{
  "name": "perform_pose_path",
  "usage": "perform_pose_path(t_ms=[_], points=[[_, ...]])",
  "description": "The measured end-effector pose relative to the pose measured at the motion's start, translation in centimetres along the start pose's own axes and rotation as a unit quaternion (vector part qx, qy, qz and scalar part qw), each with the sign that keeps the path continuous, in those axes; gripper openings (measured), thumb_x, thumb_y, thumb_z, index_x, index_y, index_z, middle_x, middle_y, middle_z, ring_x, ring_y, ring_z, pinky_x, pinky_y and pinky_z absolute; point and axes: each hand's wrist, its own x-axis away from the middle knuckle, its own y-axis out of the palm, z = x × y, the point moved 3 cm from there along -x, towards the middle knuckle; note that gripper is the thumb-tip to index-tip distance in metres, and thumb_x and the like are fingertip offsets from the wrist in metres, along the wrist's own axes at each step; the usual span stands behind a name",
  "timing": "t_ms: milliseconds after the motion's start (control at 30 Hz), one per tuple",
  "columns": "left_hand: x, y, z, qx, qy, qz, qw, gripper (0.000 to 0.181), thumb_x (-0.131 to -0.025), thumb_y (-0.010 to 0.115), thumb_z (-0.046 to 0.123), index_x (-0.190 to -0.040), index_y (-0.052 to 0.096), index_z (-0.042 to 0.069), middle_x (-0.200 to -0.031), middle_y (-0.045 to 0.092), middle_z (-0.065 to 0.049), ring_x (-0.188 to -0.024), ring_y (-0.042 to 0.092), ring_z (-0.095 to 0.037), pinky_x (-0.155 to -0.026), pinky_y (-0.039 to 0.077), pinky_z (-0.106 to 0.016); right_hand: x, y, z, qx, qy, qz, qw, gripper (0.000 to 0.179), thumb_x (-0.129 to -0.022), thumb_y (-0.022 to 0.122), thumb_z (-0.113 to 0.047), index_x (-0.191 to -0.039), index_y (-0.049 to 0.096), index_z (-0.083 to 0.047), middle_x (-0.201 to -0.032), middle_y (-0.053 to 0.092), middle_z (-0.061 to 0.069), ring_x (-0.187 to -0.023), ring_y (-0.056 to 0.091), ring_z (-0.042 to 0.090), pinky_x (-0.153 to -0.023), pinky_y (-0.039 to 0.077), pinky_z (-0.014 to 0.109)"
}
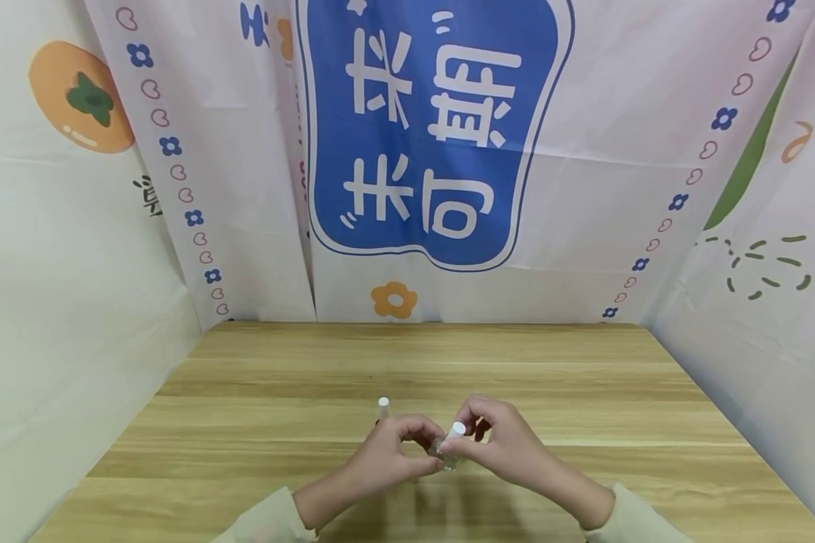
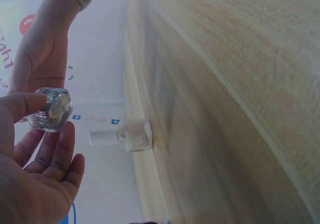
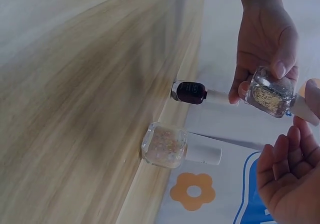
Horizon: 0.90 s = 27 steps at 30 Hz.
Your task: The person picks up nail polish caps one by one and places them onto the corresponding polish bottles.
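A clear glass nail polish bottle (image 3: pixel 270 94) with gold and silver glitter hangs above the table, tilted, between both hands. My left hand (image 1: pixel 389 454) grips its glass body between thumb and fingers. At its white cap (image 1: pixel 456 431), my right hand (image 1: pixel 507 445) pinches with thumb and forefinger, the other fingers curled loosely. Two more nail polish bottles stand upright on the table: a dark one (image 3: pixel 191 92) with a white cap, and a clear one with pale pinkish glitter (image 3: pixel 164 145). In the head view, my left hand hides most of the dark bottle.
The wood-grain table (image 1: pixel 278 377) runs back to a hanging white cloth (image 1: pixel 584 226) printed with a blue sign and flowers. More cloth encloses the left and right sides. Pale sleeves (image 1: pixel 265 520) cover both forearms.
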Motion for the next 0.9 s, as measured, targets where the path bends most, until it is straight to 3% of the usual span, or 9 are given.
perform_pose_path(t_ms=[167,367,600,900], points=[[0.0,0.0,-0.1,0.001,0.002,0.000,1.0000,0.020,-0.080,0.077,0.006,-0.098,0.071,0.010,-0.091,0.069,0.004,-0.083,0.063,-0.012,-0.081,0.053,-0.038,0.0,-0.1,0.0,0.008,0.007,-0.010,0.9999,0.021,-0.081,0.080,-0.027,-0.084,0.061,-0.018,-0.081,0.060,-0.008,-0.071,0.056,0.010,-0.061,0.052,0.027],[-0.1,-0.1,0.0,0.001,-0.019,0.000,0.9998,0.018,-0.081,0.078,0.009,-0.098,0.071,0.012,-0.090,0.068,0.006,-0.083,0.063,-0.013,-0.083,0.052,-0.035,-0.2,-0.8,0.0,0.007,0.019,-0.051,0.9985,0.024,-0.082,0.079,-0.031,-0.099,0.066,-0.020,-0.090,0.063,-0.008,-0.083,0.058,0.017,-0.071,0.052,0.030],[-0.1,-0.1,0.0,0.002,-0.009,0.004,0.9999,0.020,-0.080,0.078,0.008,-0.098,0.071,0.010,-0.091,0.069,0.005,-0.083,0.063,-0.014,-0.084,0.051,-0.038,-0.7,-1.4,0.0,-0.030,-0.011,-0.110,0.9935,0.024,-0.089,0.073,-0.021,-0.110,0.067,-0.014,-0.100,0.065,-0.002,-0.088,0.058,0.015,-0.074,0.053,0.031],[-0.1,-0.1,0.0,0.007,-0.016,0.003,0.9998,0.019,-0.080,0.078,0.008,-0.097,0.071,0.010,-0.091,0.069,0.004,-0.083,0.063,-0.013,-0.083,0.052,-0.036,-0.7,-1.2,-0.3,-0.033,-0.044,-0.114,0.9920,0.019,-0.091,0.069,-0.018,-0.109,0.071,-0.012,-0.099,0.066,-0.004,-0.083,0.057,0.011,-0.069,0.051,0.028]])
